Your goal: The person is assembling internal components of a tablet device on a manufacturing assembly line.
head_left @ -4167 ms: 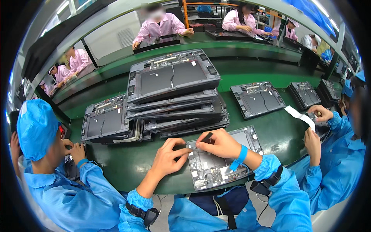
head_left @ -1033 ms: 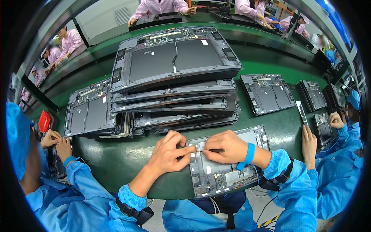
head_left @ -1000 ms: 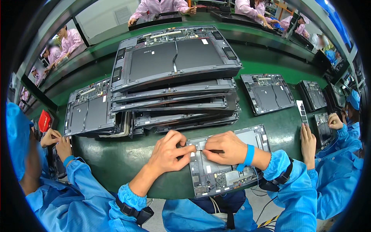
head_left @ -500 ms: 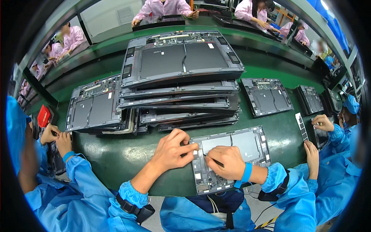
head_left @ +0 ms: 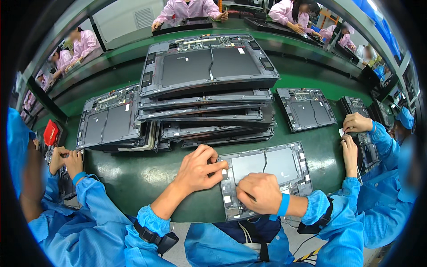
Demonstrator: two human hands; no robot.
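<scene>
An opened tablet-like device (head_left: 278, 164) lies on the green bench in front of me, its grey battery panel and circuit board exposed. My left hand (head_left: 200, 170) is at its left edge, fingers curled, with the index finger and thumb together against the frame. Whether a small part sits between those fingertips is hidden. Over the device's near half, my right hand (head_left: 261, 194) is closed around a thin dark tool (head_left: 251, 196), which looks like tweezers. Its tip is covered by the hand. A dark cable (head_left: 265, 162) runs across the panel above this hand.
A tall stack of opened devices (head_left: 209, 66) stands beyond my hands, with another stack (head_left: 109, 118) to its left. More devices (head_left: 307, 109) sit to the right. Co-workers' hands work close by, one pair at left (head_left: 73, 162), another at right (head_left: 351, 142). A red pouch (head_left: 50, 132) lies far left.
My right hand has shifted slightly toward me and turned a little, still with the dark tool. My left hand stays at the edge. The right-hand co-worker's hands have moved farther away and closer together.
</scene>
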